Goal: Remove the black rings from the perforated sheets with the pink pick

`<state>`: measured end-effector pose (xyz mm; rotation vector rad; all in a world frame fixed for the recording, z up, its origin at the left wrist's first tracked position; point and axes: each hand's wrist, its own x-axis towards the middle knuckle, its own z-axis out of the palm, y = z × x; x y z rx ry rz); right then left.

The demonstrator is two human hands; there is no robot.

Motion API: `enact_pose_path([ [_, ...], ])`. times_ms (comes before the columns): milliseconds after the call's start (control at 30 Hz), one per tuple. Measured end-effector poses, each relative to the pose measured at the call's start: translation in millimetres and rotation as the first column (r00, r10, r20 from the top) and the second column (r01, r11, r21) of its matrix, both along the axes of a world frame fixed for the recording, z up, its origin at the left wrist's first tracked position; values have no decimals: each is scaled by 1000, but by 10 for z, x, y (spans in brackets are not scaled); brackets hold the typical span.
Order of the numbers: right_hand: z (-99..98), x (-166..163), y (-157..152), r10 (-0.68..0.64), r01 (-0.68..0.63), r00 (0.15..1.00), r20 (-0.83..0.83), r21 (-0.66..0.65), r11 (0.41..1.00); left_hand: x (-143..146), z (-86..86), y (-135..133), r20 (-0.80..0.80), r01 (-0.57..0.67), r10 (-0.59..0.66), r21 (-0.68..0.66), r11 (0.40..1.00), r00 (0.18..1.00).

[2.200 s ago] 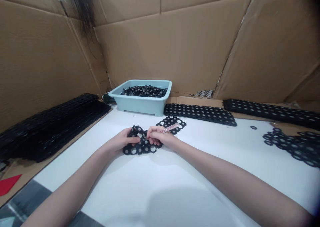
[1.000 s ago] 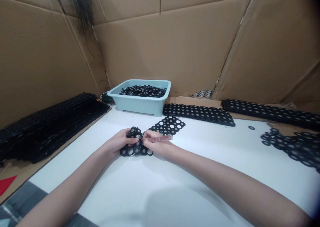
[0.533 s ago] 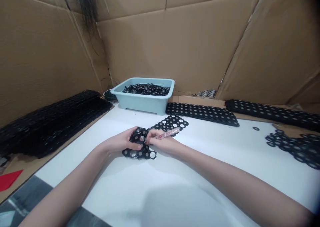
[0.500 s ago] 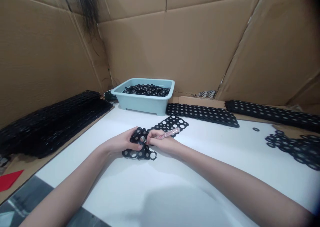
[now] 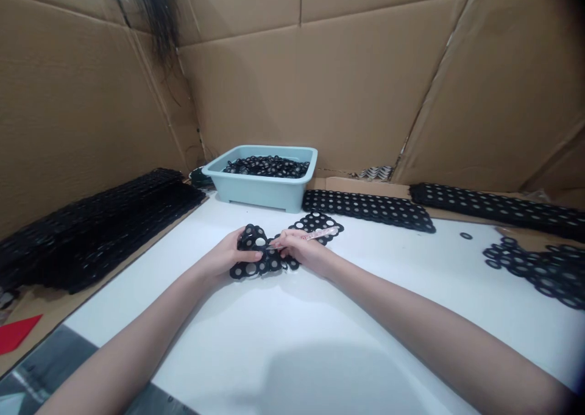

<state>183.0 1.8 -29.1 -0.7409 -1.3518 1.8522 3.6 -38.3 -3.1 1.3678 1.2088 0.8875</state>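
My left hand [image 5: 228,255] grips a strip of black mesh made of joined rings [image 5: 256,270], its thumb lying across the front and its fingers behind. Between the thumb and fingers of my right hand [image 5: 304,250] is a slim tool with a clear handle bearing red marks [image 5: 322,233]. The tool's thin tip points left and meets the mesh beside my left thumb; whether it passes through a ring I cannot tell. The far end of the strip lies on the white tabletop beyond my right hand.
A light blue basin [image 5: 256,189] full of black ring pieces stands at the back. Stacked black ring sheets lie at the left [image 5: 105,226], behind [image 5: 365,209] and far right. Loose linked rings [image 5: 539,272] and one single ring [image 5: 466,236] are on the right. Cardboard walls surround the table.
My right hand has shifted slightly right and up, with the tool drawn back so its thin tip shows. The mesh in my left hand has turned and lifted a little.
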Motion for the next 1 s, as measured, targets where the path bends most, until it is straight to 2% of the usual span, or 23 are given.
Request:
enact_pose_path([
  [100,6,-2,-18,-1,1,1000,16,36,999,-15,-23,18,18,-30,30,-1,1000,999],
  [267,0,-20,-91,-95,53,986,135,285,957,-26,-36,24,32,-45,45,-15,999,998],
  [433,3,-25,-192,-238,21,919,315,564,825,-6,-45,-1,-11,-104,104,9,995,995],
  [533,12,-43,-255,-292,-13,899,327,686,727,42,-66,-26,-90,-156,164,86,984,982],
  [600,12,-61,-279,-309,-26,894,325,726,687,85,-74,-49,-131,-167,184,127,978,974],
  [733,13,-81,-271,-328,-36,882,337,743,668,144,-56,-87,-137,-133,152,137,982,979],
  [900,78,-66,-227,-369,-5,883,291,792,611,124,26,-84,-46,-35,39,98,995,998],
  [1000,135,-59,-211,-385,1,884,265,822,570,99,72,-82,31,-16,15,34,999,999],
])
